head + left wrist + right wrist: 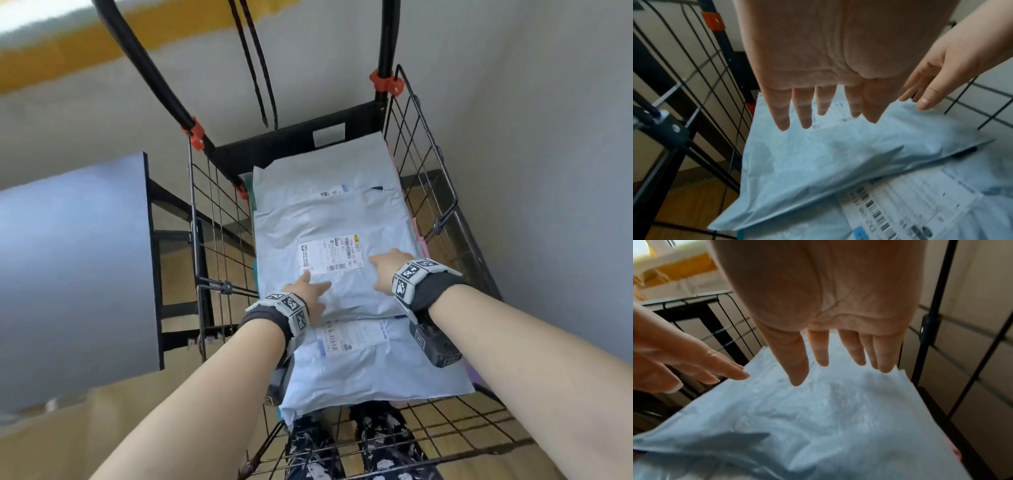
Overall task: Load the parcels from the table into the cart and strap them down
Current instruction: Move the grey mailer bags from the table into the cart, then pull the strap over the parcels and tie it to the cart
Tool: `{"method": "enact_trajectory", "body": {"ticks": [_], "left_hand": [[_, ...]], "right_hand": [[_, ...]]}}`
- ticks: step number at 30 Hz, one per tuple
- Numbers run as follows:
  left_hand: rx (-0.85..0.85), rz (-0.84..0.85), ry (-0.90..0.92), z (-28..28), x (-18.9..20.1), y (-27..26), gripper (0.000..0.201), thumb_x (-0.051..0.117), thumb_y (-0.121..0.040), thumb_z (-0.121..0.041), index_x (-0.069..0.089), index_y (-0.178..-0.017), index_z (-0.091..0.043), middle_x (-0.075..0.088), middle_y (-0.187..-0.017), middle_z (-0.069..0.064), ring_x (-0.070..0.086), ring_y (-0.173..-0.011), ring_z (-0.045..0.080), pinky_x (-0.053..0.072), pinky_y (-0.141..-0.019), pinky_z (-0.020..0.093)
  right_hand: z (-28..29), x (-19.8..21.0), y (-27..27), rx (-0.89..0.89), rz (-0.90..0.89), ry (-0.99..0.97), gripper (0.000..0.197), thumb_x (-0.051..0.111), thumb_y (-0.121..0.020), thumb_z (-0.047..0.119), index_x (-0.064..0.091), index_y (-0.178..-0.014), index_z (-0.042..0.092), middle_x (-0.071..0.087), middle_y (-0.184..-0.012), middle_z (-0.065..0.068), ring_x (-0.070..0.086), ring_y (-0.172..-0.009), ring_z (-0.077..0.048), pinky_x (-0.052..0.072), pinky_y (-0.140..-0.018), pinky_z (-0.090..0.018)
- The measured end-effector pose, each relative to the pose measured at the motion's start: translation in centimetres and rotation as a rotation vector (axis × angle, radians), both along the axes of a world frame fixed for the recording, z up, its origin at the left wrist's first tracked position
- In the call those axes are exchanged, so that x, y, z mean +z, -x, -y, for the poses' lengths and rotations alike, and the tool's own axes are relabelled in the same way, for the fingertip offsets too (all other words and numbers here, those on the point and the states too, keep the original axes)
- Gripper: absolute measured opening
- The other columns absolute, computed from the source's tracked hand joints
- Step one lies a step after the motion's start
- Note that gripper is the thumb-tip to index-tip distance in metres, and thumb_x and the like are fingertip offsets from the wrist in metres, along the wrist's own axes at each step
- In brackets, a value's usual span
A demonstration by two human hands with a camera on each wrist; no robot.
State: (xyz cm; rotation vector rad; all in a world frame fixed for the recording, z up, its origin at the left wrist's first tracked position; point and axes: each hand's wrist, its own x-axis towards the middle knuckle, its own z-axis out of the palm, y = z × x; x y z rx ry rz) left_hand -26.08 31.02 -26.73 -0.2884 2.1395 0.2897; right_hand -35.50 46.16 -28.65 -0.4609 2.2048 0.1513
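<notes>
A black wire cart [202, 205] holds a stack of pale blue parcel bags. The top parcel [329, 219] lies flat with its white label [330, 255] facing up, over a lower parcel [370, 370] that sticks out toward me. Both my hands hover palm down over the top parcel's near end with fingers straight and spread. My left hand [313, 287] is beside the label's near left corner; my left hand [818, 100] holds nothing. My right hand [390, 265] is at the label's right; my right hand [830, 353] also holds nothing. Whether the fingertips touch the bag is unclear.
The cart's black handle tubes [147, 65] with red clamps [197, 135] rise at the far end, and two black straps [258, 65] hang between them. A blue-grey table top [72, 274] stands to the left. A grey wall [555, 154] is close on the right. My patterned shoes [359, 448] show below.
</notes>
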Motion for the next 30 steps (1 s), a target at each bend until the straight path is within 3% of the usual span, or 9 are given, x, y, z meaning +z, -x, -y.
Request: {"method": "enact_trajectory", "body": {"ticks": [3,9,19,23,27,30], "left_hand": [[0.008,-0.098,0.005,0.4,3.6,-0.1,0.056,0.040,-0.098,-0.025,0.017,-0.149,-0.032,0.006,-0.159,0.004,0.033,-0.139,0.029,0.035,-0.110,0.037],[-0.006,-0.336,0.059,1.3,11.5,0.1,0.049,0.041,-0.098,-0.025,0.030,-0.145,-0.013,0.039,-0.147,0.010,0.045,-0.130,0.027,0.040,-0.106,0.037],[0.066,-0.644,0.096,2.9,21.2,-1.7,0.052,0.045,-0.096,-0.032,0.034,-0.144,-0.015,0.045,-0.140,0.013,0.052,-0.121,0.031,0.044,-0.099,0.036],[0.086,-0.699,0.148,3.0,24.6,-1.6,0.049,0.045,-0.097,-0.033,0.037,-0.142,-0.014,0.047,-0.138,0.013,0.052,-0.121,0.031,0.046,-0.098,0.037],[0.132,-0.755,0.203,2.0,27.7,-0.2,0.043,0.045,-0.097,-0.031,0.043,-0.136,-0.011,0.048,-0.136,0.013,0.051,-0.121,0.030,0.043,-0.098,0.036],[0.192,-0.802,0.237,0.2,29.3,1.7,0.042,0.044,-0.098,-0.029,0.044,-0.136,-0.011,0.048,-0.136,0.013,0.052,-0.120,0.029,0.044,-0.097,0.036]], "right_hand": [[0.6,3.4,0.2,-0.029,-0.054,0.083,0.042,0.053,-0.088,0.015,0.053,-0.130,0.012,0.057,-0.130,-0.009,0.056,-0.118,-0.028,0.046,-0.097,-0.033],[1.5,11.4,-0.5,-0.077,-0.206,0.194,0.041,0.050,-0.093,0.025,0.055,-0.130,0.008,0.058,-0.130,-0.010,0.058,-0.116,-0.027,0.048,-0.099,-0.035],[2.3,23.4,-2.9,-0.110,-0.502,0.339,0.035,0.055,-0.089,0.021,0.063,-0.119,0.005,0.064,-0.122,-0.010,0.061,-0.112,-0.025,0.049,-0.095,-0.032],[2.9,26.7,-2.5,-0.066,-0.546,0.391,0.028,0.056,-0.089,0.024,0.066,-0.104,0.003,0.067,-0.106,-0.012,0.062,-0.109,-0.027,0.050,-0.091,-0.031],[2.3,29.5,-0.4,-0.038,-0.561,0.473,0.037,0.056,-0.089,0.022,0.063,-0.120,0.004,0.064,-0.122,-0.012,0.061,-0.113,-0.027,0.049,-0.097,-0.036],[0.7,31.3,2.3,0.015,-0.593,0.532,0.034,0.054,-0.089,0.021,0.065,-0.117,0.004,0.066,-0.118,-0.012,0.062,-0.110,-0.027,0.051,-0.094,-0.034]]}}
